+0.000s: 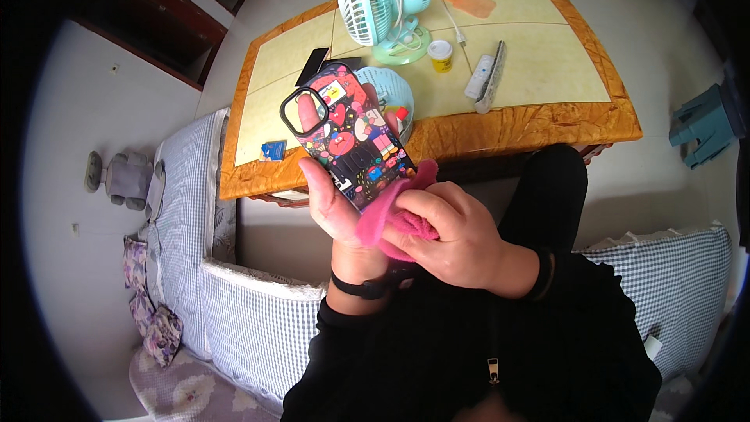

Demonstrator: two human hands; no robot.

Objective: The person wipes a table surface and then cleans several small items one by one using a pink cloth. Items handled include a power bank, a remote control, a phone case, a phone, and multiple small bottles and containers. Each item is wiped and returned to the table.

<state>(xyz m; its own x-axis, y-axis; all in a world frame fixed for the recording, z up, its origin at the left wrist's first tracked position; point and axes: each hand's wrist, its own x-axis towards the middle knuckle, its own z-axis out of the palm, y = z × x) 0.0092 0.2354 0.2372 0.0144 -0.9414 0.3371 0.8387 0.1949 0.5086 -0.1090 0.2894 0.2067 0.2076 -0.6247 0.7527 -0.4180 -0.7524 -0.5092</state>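
My left hand (328,205) holds a phone case (357,135) with colourful cartoon prints and a black-rimmed camera opening; a fingertip shows through that opening. The case is tilted, its patterned back facing up. In my right hand (463,234) is a bunched pink cloth (398,217), which touches the lower end of the case. Behind the case, partly hidden by it, stands a light blue plastic basket (389,88) with small items inside. A black phone-like slab (312,66) lies on the table (469,132) just beyond the case.
On the table stand a mint-green fan (375,6) and a lidded paper cup (440,57). Remote controls (481,76), an orange fly swatter (471,4) and a small blue packet (273,151) lie there too. Checked sofa covers (258,316) surround me; a teal stool (706,123) is at right.
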